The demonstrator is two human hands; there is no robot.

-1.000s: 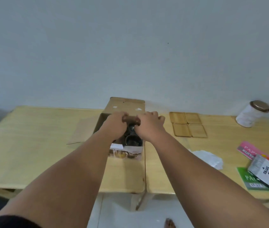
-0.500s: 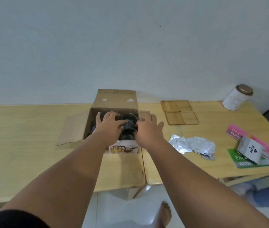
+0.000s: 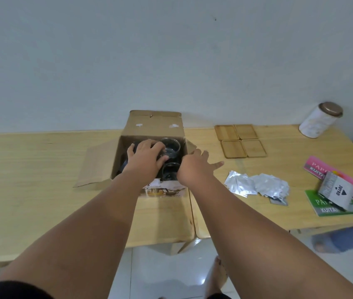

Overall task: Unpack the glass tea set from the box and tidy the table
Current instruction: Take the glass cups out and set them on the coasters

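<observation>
a pale wall backs the wooden table (image 3: 31, 169). in the open cardboard box (image 3: 154, 124) the left hand (image 3: 147, 157) wraps a glass cup (image 3: 171, 147), its lower part hidden. the right hand (image 3: 195, 167) rests spread open on the box's edge.

- The grey packet (image 3: 336, 192) at 3 o'clock reads "JOYKO", upside down.
- The pink booklet (image 3: 322, 169) beside it shows "PAP" over "KUITA", cut off.
- The green booklet (image 3: 322, 205) shows "PA" and "KUITA".
</observation>
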